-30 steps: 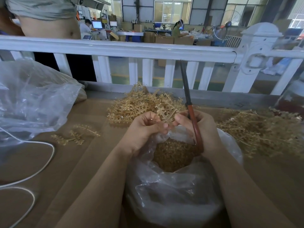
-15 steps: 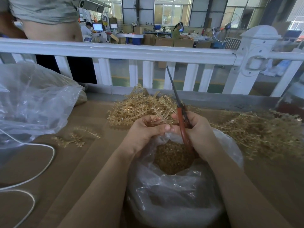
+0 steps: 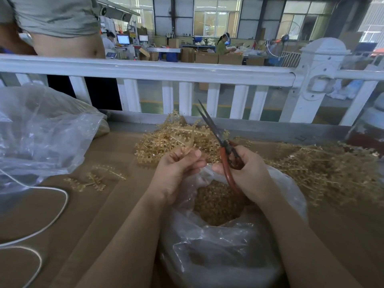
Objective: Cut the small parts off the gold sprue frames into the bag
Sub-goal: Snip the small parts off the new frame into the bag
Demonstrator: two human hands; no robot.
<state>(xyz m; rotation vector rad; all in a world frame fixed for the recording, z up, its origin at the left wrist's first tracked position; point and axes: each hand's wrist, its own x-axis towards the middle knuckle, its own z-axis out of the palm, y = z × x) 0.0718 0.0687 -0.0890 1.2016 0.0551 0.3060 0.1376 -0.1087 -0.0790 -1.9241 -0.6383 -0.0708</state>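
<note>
At the centre of the frame the left hand (image 3: 176,173) curls its fingers and thumb around the stem of a gold frame (image 3: 192,135), which stands up from the fist in front of a heap of frames (image 3: 166,142) on the brown table (image 3: 104,204). Just to its right, the right hand (image 3: 247,173) grips the red handles of a pair of scissors (image 3: 220,142); the dark blades point up and to the left, slightly parted at the tips, and cross in front of the white railing (image 3: 145,69). The blades stand just right of the held frame, and whether they touch it cannot be told.

Both hands hover over the open mouth of a clear plastic bag (image 3: 218,256) at lower centre, which holds a mass of small gold parts (image 3: 216,206) (they fill the visible opening). A second, larger tangle of frames (image 3: 324,171) spreads across the table at the right of the frame. At middle left a few loose frames (image 3: 95,179) lie flat on the table, apart from the heaps.

A crumpled clear bag (image 3: 41,132) fills the left edge, with a white cord (image 3: 52,215) looping below it. Beyond the railing, at upper left, a person's torso (image 3: 62,28) in a grey shirt stands close to the table.
</note>
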